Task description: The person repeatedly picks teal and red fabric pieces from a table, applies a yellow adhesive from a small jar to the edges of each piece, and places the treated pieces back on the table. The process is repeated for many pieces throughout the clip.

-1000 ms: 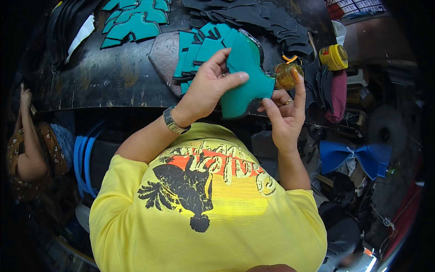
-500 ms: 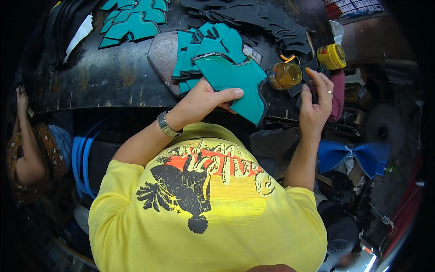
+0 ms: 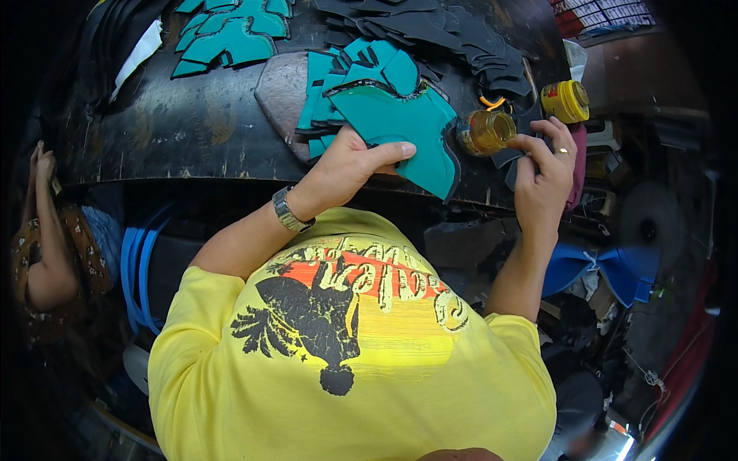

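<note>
My left hand [image 3: 350, 167] grips a flat teal foam-like piece [image 3: 415, 131] with a dark edge, thumb on top and the other fingers beneath. Behind that piece lies a loose stack of similar teal pieces [image 3: 323, 96], resting on a stone slab [image 3: 280, 96]. To the right, an open glass jar with amber contents [image 3: 477, 133] lies tipped on its side, mouth toward my right hand [image 3: 542, 165]. That hand holds nothing; its fingers are apart, with the index fingertip at the jar's mouth. Whether the tip touches the contents I cannot tell.
More teal pieces [image 3: 231, 38] and a heap of black pieces [image 3: 430, 31] cover the far side of the dark table [image 3: 184, 146]. A yellow jar [image 3: 565, 101] and an orange-handled tool [image 3: 492, 101] are at the right. Another person's arm [image 3: 54, 230] shows at far left.
My right hand has turned, and its index finger has come down to the jar's mouth. My left hand still holds the teal piece, with only a slight shift.
</note>
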The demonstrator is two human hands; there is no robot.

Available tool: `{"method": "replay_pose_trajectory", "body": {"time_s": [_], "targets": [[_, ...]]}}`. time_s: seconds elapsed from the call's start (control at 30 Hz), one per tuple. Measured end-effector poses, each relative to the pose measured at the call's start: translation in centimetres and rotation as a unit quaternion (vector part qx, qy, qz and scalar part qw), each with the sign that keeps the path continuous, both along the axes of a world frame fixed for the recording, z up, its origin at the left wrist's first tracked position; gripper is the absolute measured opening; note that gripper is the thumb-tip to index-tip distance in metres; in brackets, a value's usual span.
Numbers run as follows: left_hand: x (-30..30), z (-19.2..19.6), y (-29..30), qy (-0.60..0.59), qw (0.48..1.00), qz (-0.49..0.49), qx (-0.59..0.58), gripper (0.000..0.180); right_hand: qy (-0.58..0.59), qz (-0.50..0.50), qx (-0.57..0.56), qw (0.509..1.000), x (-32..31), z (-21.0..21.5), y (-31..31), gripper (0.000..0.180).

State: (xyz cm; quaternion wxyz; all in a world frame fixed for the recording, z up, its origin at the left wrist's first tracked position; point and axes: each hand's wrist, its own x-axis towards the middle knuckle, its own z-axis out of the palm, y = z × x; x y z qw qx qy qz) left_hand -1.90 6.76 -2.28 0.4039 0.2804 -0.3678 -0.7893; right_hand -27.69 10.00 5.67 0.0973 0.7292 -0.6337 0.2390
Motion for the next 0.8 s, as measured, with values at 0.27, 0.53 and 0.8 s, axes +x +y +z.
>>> {"method": "replay_pose_trajectory", "body": {"time_s": [0.27,0.53,0.8], "targets": [[-0.1,-0.1,-0.1,0.066,0.997,-0.032,0.004,0.036,-0.324,0.181,0.112,0.922,4.7,-2.1,0.6,0.058],[0.3,0.6,0.0,0.144,0.986,-0.028,0.073,0.032,-0.34,0.218,0.128,0.906,5.7,-3.8,0.3,0.063],[0.6,0.6,-0.7,0.164,0.975,-0.082,0.128,0.036,-0.545,0.266,0.187,0.773,4.8,-4.8,0.5,0.055]]}}
